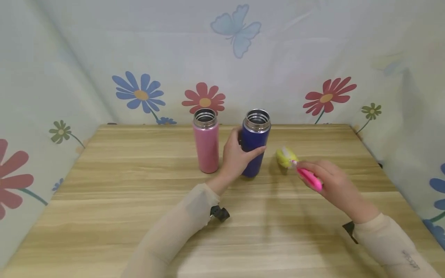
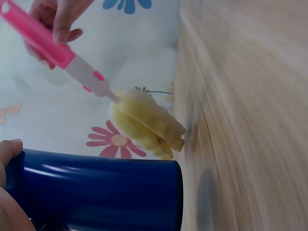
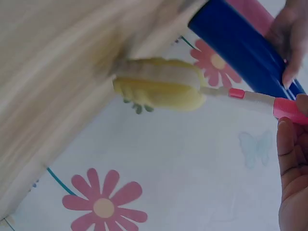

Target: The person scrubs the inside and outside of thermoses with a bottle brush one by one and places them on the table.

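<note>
My left hand (image 1: 238, 154) grips a dark blue bottle (image 1: 256, 139) round its side, thumb across the front. The bottle has an uncapped steel mouth and leans slightly; whether its base touches the table is unclear. In my right hand (image 1: 335, 185) is a bottle brush, held by its pink handle (image 1: 310, 178). Its yellow and white sponge head (image 2: 139, 120) points down, close to the tabletop, right of the blue bottle and apart from it. A pink bottle (image 1: 207, 148), also uncapped, stands upright left of my left hand. The insides of both bottles are mostly dark.
Both bottles are over a wood-grain table (image 1: 132, 216). A white cloth (image 1: 278, 69) printed with flowers and a butterfly hangs behind the table and along its sides. Dark wrist camera mounts (image 1: 219, 213) jut from my sleeves.
</note>
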Available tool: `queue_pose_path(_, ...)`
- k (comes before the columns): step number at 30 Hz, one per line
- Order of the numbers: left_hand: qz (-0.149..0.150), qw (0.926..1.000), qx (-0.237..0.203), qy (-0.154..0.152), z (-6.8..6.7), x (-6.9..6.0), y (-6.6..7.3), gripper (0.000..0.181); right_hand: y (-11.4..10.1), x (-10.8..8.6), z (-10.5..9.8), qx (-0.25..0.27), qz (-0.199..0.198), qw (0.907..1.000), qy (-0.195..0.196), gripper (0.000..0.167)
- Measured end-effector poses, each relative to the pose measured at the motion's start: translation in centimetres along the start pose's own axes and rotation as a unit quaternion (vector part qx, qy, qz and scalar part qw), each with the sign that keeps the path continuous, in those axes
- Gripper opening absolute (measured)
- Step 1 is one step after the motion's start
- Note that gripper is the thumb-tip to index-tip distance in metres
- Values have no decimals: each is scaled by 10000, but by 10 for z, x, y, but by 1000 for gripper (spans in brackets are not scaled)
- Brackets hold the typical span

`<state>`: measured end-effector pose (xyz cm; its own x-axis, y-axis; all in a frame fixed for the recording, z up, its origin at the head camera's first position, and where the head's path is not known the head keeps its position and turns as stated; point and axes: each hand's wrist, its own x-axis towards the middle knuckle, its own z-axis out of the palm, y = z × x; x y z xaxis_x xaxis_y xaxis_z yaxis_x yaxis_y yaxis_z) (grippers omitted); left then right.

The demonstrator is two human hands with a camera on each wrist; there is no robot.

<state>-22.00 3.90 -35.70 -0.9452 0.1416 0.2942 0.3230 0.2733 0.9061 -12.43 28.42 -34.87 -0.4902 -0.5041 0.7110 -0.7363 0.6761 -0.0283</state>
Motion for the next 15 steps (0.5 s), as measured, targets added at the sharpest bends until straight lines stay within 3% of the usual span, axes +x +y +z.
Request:
queue_pose_path(6, 243, 9992, 67, -308, -13, -15, 9, 76, 0, 18, -18, 31, 775, 9960, 433, 58)
queue_pose_path(11, 382, 9980, 180, -473, -26, -29, 12, 76, 0, 31, -38, 153, 1223, 9912, 488, 60)
queue_pose_path(15, 460, 9969, 247, -587, -34, -38, 12, 75, -3, 39, -53, 312, 1581, 9858, 476, 42)
